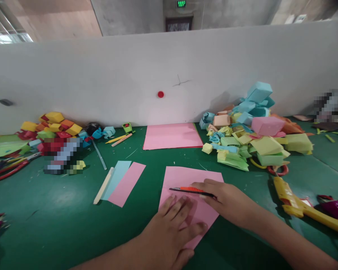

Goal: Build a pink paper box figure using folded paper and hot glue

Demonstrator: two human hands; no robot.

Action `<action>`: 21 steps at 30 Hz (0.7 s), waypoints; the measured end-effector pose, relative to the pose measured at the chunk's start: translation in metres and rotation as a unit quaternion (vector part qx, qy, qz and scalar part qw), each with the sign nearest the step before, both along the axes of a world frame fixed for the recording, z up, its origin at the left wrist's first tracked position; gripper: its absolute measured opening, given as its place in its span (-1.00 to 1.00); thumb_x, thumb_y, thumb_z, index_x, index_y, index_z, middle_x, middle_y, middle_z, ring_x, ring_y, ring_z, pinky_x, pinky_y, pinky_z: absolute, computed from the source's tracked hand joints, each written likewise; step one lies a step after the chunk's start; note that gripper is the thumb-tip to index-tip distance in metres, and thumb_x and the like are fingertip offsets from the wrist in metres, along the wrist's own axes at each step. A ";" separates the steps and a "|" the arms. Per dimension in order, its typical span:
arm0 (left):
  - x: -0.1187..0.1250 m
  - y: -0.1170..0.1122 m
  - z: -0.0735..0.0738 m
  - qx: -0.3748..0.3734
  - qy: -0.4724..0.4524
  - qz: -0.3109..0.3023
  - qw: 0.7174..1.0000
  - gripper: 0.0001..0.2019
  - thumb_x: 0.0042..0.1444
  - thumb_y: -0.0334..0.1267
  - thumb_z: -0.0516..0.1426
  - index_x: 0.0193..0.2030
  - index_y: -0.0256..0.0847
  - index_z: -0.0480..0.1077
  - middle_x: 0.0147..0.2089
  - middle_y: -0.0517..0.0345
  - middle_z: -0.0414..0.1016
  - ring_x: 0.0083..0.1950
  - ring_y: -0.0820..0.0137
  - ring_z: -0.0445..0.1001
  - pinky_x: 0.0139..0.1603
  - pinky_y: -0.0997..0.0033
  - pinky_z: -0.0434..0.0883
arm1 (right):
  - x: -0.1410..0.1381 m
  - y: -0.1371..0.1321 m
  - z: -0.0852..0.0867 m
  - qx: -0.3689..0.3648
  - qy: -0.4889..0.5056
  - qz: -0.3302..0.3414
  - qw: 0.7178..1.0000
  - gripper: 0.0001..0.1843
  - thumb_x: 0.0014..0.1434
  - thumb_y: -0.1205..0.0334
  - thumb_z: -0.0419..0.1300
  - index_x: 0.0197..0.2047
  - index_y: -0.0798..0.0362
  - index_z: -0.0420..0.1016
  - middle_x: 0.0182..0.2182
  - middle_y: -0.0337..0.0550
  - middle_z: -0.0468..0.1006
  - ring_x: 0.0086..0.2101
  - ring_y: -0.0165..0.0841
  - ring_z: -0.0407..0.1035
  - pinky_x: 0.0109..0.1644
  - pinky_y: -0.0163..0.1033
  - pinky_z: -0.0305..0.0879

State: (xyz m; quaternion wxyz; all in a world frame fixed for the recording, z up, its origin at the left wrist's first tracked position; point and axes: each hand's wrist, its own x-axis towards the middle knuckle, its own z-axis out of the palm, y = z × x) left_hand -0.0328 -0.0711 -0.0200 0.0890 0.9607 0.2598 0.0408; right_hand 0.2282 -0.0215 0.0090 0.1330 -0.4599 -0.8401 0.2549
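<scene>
A sheet of pink paper (193,176) lies on the green table in front of me. My left hand (173,225) rests on the sheet's lower left part, fingers spread and pressing it flat. In my right hand (225,198) is a slim orange-and-black utility knife (190,189), held low over the paper with its tip pointing left. The knife lies just beyond my left fingertips. To the left are a pink paper strip (126,184), a blue paper strip (116,180) and a flat wooden stick (103,185), side by side at a slant.
A stack of pink paper (173,135) sits against the white partition (115,75). Folded paper pieces (259,127) pile up at the right, near a yellow glue gun (295,202). At the left are colourful paper cubes (55,125) and red-handled scissors (11,170).
</scene>
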 end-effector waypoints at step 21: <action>0.006 -0.001 0.015 -0.056 0.051 0.009 0.997 -0.25 0.31 -0.21 0.16 0.54 0.15 -0.08 0.61 -0.06 -0.22 0.59 -0.14 -0.14 0.42 -0.54 -0.03 | 0.000 -0.002 0.002 0.007 -0.014 0.013 1.000 -0.51 0.43 0.23 0.00 0.35 -0.23 0.39 0.08 -0.10 0.59 -0.04 -0.19 0.53 0.06 -0.10 0.44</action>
